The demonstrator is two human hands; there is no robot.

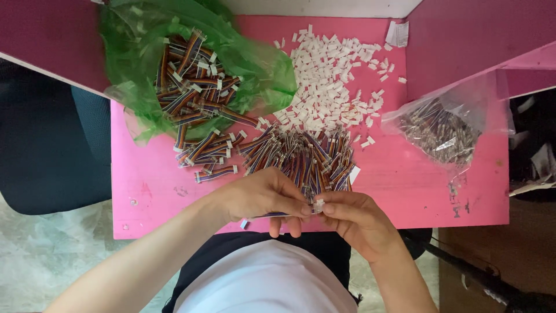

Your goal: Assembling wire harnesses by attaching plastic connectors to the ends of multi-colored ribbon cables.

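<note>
Here, from the head view, I log the following. Left hand [263,194]: fingers curled shut, pinching a short multicoloured ribbon-wire piece [277,214] near its end, the rest of the piece running back under the palm. Right hand [353,219]: fingertips closed on a small white connector housing [318,204], pressed against the wire end where the two hands meet at the near edge of the pink table [405,185]. Stock just beyond the hands: a loose heap of bare ribbon-wire pieces [307,156]; behind it a scatter of white housings [333,84]. Left of these, a green plastic bag [255,64] lying open with wire pieces that carry white ends [191,81], and a few more of those spilled beside it [208,150]. Right edge: a clear bag [443,127] of small parts, contents too blurred for me to identify. My judgement on doing this well: I would keep the wire tips flat and square to the housing mouth, hold close to the end so the strands do not buckle, push straight rather than at a tilt, and check the colour order faces the same way as the finished pieces.
</note>
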